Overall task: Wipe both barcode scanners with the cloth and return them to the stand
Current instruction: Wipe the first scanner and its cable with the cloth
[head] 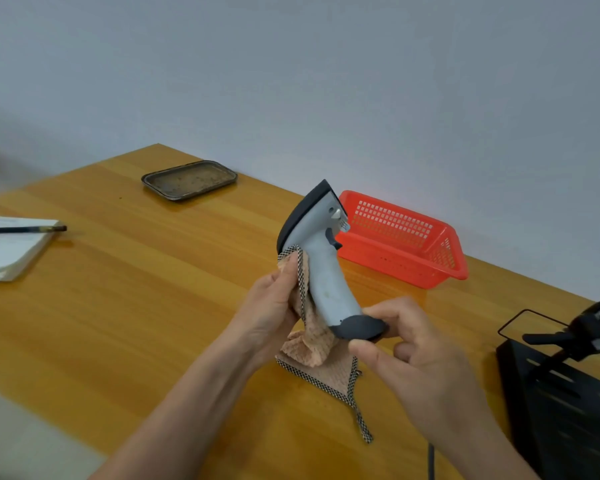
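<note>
Against waffle-weave cloth (pixel 314 344), smooth grey pistol-shaped scanner (pixel 326 271)

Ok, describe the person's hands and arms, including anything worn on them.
The left hand and right hand are bare: no gloves, rings, watch or bracelet visible. The left forearm and right forearm are bare too, with no sleeve in view.

No legible text or labels
</note>
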